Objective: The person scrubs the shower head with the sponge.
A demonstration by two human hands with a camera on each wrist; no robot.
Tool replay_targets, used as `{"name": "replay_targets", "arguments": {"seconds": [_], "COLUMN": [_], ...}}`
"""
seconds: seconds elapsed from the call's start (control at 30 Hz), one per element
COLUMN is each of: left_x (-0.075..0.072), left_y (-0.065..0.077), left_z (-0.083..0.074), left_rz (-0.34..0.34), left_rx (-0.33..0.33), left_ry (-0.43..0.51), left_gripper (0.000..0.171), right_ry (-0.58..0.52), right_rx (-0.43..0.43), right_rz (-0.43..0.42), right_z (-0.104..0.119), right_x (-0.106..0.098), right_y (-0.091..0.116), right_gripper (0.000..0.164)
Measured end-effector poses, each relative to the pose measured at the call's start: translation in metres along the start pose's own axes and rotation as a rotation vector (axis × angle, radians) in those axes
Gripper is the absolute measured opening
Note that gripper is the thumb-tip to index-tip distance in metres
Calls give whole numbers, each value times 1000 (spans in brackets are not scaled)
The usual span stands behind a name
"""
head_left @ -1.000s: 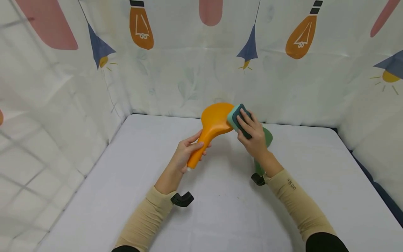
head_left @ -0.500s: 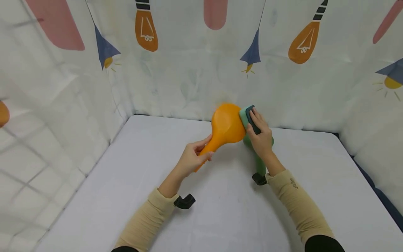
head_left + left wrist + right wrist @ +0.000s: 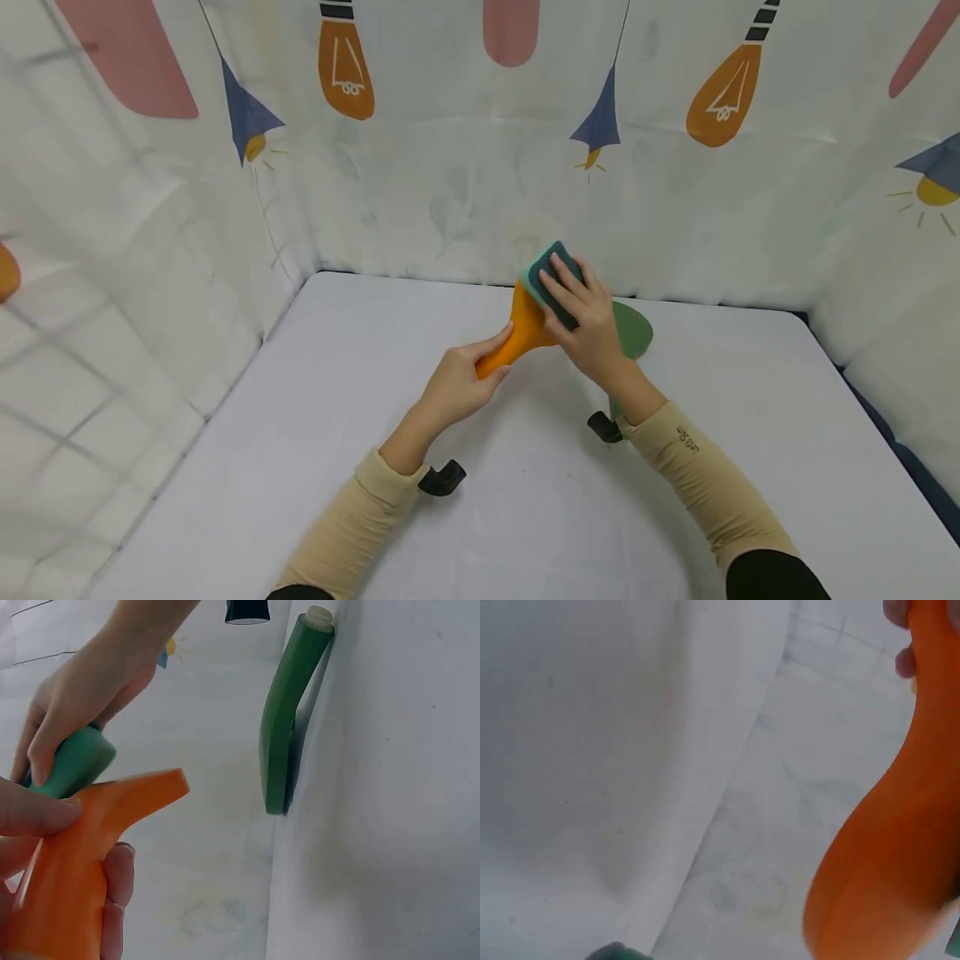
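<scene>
My left hand (image 3: 461, 383) grips the handle of an orange paddle-shaped thing (image 3: 525, 321), holding it tilted above the table. In my right hand (image 3: 596, 329) is a two-tone green scouring sponge (image 3: 551, 287), fingers spread over its dark side and the thumb at its edge. The sponge lies against the rounded orange head and hides most of it. In the left wrist view the sponge (image 3: 82, 761) shows behind the orange head. The right wrist view shows the bulging orange body (image 3: 900, 855) close up.
A green paddle-shaped thing (image 3: 633, 329) with a pale handle end lies on the white table (image 3: 525, 517), partly behind my right hand and wrist. Printed fabric walls (image 3: 450, 167) rise behind the table and at its sides.
The sponge first shifted right along with the orange head, then my right hand carried it left across the head from its right edge. My left hand keeps its grip, moved slightly right.
</scene>
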State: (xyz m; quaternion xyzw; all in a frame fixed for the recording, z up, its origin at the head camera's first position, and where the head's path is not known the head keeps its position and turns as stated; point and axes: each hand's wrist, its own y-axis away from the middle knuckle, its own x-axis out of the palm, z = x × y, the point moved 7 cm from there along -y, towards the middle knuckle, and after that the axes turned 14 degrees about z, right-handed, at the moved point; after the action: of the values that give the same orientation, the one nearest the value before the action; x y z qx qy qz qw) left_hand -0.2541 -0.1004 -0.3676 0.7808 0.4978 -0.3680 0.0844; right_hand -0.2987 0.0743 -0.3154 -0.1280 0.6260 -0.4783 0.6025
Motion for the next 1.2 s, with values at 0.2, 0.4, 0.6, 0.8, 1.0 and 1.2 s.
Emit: {"name": "replay_targets", "arguments": {"seconds": [0.2,0.4,0.6,0.8,1.0,1.2], "left_x": [1,2,2,4,6,7], "left_y": [-3,-3,-2,-2,1,1], "left_z": [-1,-2,-4,-3,-6,-8], "left_rz": [0,-42,-95,-106,-93,-96], "left_rx": [-12,-8,20,33,54,69], "left_ry": [-184,-424,-490,-465,-476,-496], "left_gripper": [51,52,56,58,58,56], "right_ry": [299,399,347,253,187,298], "right_rx": [-245,-241,-129,56,87,-187], "right_rz": [179,270,184,110,78,200], "right_z": [42,43,16,-17,-13,34], "right_x": [20,20,0,-20,-23,0], "right_y": [-13,-21,-28,-24,-18,-19], "right_gripper": [49,46,45,43,42,46]}}
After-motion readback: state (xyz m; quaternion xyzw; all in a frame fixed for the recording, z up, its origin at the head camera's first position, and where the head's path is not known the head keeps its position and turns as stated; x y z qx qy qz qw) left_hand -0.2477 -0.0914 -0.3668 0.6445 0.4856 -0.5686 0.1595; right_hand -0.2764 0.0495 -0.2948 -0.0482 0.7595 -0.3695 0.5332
